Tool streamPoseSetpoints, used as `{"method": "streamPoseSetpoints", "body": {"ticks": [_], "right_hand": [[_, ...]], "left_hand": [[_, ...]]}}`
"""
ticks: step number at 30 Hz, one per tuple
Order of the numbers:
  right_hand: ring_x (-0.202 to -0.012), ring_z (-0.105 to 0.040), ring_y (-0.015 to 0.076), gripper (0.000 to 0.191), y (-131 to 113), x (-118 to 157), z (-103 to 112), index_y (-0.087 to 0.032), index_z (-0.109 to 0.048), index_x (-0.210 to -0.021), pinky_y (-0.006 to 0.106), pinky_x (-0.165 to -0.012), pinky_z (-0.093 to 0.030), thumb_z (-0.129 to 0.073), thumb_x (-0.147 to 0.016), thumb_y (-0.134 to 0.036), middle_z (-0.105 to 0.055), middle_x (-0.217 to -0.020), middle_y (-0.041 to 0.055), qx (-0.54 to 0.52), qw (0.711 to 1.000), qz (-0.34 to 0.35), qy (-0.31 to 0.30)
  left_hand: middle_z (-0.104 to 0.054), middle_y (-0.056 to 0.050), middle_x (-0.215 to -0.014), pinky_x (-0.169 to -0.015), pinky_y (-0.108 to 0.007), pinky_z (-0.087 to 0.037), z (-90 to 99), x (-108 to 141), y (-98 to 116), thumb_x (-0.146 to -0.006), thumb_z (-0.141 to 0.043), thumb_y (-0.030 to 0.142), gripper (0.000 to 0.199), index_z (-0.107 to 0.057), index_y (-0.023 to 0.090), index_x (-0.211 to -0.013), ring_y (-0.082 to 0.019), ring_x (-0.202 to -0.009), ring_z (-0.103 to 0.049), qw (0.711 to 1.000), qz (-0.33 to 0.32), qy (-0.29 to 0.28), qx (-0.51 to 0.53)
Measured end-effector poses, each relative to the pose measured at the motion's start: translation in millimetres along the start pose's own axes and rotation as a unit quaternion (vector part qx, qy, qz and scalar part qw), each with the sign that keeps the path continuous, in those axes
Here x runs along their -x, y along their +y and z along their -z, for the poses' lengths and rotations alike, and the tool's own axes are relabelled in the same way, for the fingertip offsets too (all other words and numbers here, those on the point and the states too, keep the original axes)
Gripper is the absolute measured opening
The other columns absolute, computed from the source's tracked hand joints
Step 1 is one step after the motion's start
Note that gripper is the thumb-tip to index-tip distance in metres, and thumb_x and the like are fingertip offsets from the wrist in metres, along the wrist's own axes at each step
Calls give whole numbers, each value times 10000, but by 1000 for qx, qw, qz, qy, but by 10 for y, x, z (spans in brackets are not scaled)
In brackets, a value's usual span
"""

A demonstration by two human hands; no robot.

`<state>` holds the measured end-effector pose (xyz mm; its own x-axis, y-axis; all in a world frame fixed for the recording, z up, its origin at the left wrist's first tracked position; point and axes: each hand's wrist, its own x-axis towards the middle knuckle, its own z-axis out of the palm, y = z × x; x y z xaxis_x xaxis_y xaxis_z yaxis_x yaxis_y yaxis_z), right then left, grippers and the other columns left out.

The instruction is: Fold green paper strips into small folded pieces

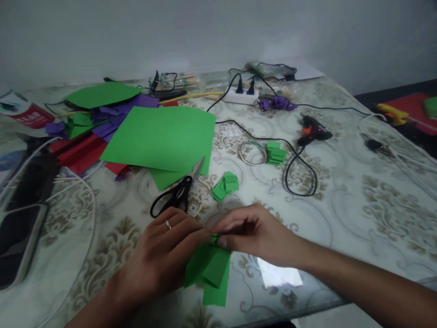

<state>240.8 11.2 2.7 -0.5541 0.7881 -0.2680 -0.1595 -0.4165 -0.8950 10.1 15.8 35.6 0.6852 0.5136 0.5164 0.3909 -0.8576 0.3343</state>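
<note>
Strips of green paper, partly overlapping, lie at the table's near side under my fingers. My left hand, with a ring on one finger, is closed at the upper edge of the paper. From the right, my right hand pinches the same edge between thumb and fingers. The fingertips of both hands nearly meet there, and they hide the pinched part. Just beyond them rests a small pile of cut green paper pieces. Black-handled scissors lie beside my left hand, blades pointing away to the right.
Large green sheets cover red and purple paper at left. A black glue gun and its looped cable lie right, near more green pieces. A white power strip stands behind. A phone and white cables occupy the left edge.
</note>
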Motion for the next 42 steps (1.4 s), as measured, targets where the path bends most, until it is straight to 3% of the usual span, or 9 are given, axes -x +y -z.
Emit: {"method": "streamPoseSetpoints", "body": {"ticks": [6, 10, 14, 18, 24, 32, 42], "right_hand": [[-736, -731, 89, 140, 4, -5, 2, -171, -846, -962, 181, -708, -558, -857, -825, -198, -834, -887, 40, 4, 1000, 3, -12], [-727, -724, 91, 124, -7, 10, 2, -168, -845, -970, 181, -690, -549, -835, -848, -191, -831, -873, 42, 21, 1000, 19, -13], [-707, -704, 95, 98, -35, 17, 5, -157, -846, -952, 186, -664, -536, -814, -863, -181, -819, -842, 39, 54, 998, 31, -10], [-732, -706, 98, 94, -63, 7, 10, -159, -846, -950, 187, -679, -536, -790, -876, -168, -816, -850, 36, 65, 997, 35, -22], [-743, -710, 110, 133, -64, 22, 26, -138, -842, -985, 197, -689, -550, -797, -873, -194, -819, -880, 60, 77, 996, 21, -48], [-751, -724, 122, 150, -83, 59, 32, -124, -839, -989, 211, -705, -572, -797, -856, -178, -818, -891, 70, 80, 995, 5, -61], [-755, -711, 129, 111, -106, 67, 15, -118, -826, -960, 214, -690, -567, -765, -888, -176, -797, -871, 64, 103, 992, 29, -72]], "left_hand": [[-720, -41, -736, -637, -344, -508, -23, 4, -2, -961, -503, 54, 163, -631, 153, -980, -184, -626, -670, 1000, -10, 4, -6], [-712, -26, -749, -654, -337, -510, -32, 27, -17, -1004, -510, 126, 123, -624, 171, -1011, -180, -644, -665, 1000, 13, -1, 26], [-719, -39, -846, -671, -322, -528, -10, 61, -4, -996, -594, 193, 84, -643, 188, -1064, -195, -744, -678, 994, 55, -39, 81], [-697, -37, -947, -673, -289, -520, 11, 85, 41, -939, -649, 120, 230, -665, 226, -1144, -181, -798, -670, 982, 91, -81, 143], [-667, -12, -841, -616, -275, -429, 31, 73, 62, -954, -559, 78, 158, -618, 214, -1006, -165, -716, -606, 977, 91, -119, 154], [-675, -2, -791, -635, -288, -444, 67, 55, 61, -892, -568, 101, 173, -599, 221, -1014, -182, -700, -626, 977, 87, -129, 143], [-718, -27, -793, -620, -289, -525, 50, 14, 74, -870, -561, 120, 174, -594, 213, -1014, -194, -677, -681, 985, 65, -98, 130]]}}
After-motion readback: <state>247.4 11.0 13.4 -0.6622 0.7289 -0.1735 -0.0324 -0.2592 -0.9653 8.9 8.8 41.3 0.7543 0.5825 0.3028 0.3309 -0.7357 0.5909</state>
